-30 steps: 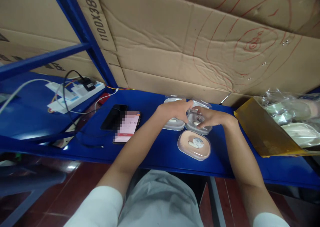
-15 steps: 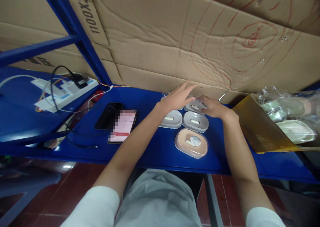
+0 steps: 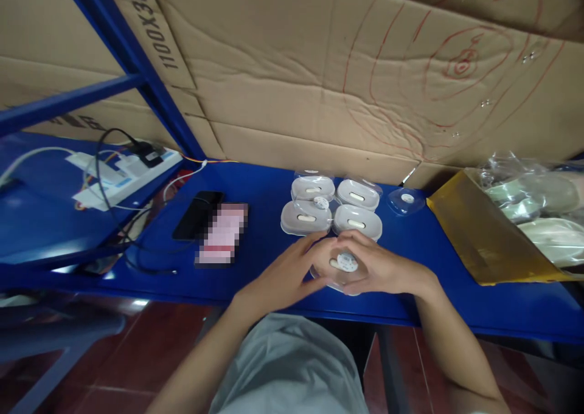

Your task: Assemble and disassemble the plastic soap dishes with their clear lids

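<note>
- Cupping the peach box (image 3: 333,272) between them, the two hands are curved, with fingers spread around its ends.
- The left hand (image 3: 296,269) holds the left end, fingers along the far side and thumb along the near side.
- The right hand (image 3: 381,267) holds the right end in the same curved way; the fingertips of both hands come close together at the far side.
- The peach box is near the front edge of the blue table (image 3: 264,271), in front of the person's body. It has a round white sticker (image 3: 347,261) on top and a clear rim showing at the near side. Whether its base sits flat on the table cannot be told, as the hands cover much of it.
- Just beyond the hands are four pale grey boxes (image 3: 306,219) in two rows of two, each with a white bar on top.
- A clear lid (image 3: 406,202) with a small sticker lies apart on the table, right of the grey boxes.
- Farther right, a cardboard box (image 3: 472,231) with brown tape holds plastic-wrapped pieces (image 3: 547,241).
- To the left lie a phone (image 3: 223,231) with a lit, blurred screen and a black phone (image 3: 194,216) beside it.
- Beyond these sits a white power strip (image 3: 130,181) with cables plugged in.
</note>
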`<act>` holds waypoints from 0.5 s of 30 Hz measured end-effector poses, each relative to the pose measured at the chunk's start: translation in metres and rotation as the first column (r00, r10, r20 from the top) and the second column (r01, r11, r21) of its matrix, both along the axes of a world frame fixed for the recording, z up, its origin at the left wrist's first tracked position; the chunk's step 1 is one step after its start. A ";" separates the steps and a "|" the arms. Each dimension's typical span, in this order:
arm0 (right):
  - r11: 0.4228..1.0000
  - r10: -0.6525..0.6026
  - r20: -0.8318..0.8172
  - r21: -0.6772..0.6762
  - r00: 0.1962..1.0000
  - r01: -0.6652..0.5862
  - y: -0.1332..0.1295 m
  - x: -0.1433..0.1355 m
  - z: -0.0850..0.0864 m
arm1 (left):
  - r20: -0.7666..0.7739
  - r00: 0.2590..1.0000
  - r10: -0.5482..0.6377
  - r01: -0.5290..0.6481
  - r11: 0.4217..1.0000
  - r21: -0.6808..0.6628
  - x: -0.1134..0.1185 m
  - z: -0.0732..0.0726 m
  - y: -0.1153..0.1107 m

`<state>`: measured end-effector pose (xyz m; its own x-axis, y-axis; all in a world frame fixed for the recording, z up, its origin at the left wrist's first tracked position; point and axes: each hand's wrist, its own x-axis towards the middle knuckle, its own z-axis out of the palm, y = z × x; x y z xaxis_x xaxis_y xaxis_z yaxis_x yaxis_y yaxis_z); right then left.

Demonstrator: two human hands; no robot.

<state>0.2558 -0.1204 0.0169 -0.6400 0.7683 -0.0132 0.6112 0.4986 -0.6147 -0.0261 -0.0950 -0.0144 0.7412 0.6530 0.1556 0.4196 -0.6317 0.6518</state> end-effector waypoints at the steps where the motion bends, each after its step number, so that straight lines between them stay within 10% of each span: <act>1: 1.000 0.011 -0.027 0.021 1.000 -0.010 -0.001 -0.004 -0.003 | 0.027 0.999 0.030 -0.029 0.999 -0.023 -0.002 -0.011 -0.008; 6: 0.979 -0.007 -0.017 0.204 1.000 0.010 -0.002 -0.026 -0.014 | 0.118 0.978 0.174 -0.175 0.985 -0.004 -0.001 -0.041 -0.017; 15: 0.975 -0.030 -0.155 0.211 0.987 0.062 0.007 -0.014 -0.011 | 0.092 0.970 0.226 -0.221 0.973 -0.058 -0.003 -0.043 -0.014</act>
<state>0.2417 -0.1135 0.0063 -0.5859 0.7713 0.2487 0.5456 0.6024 -0.5826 -0.0296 -0.1086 -0.0574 0.5582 0.8088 0.1853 0.4797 -0.4968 0.7232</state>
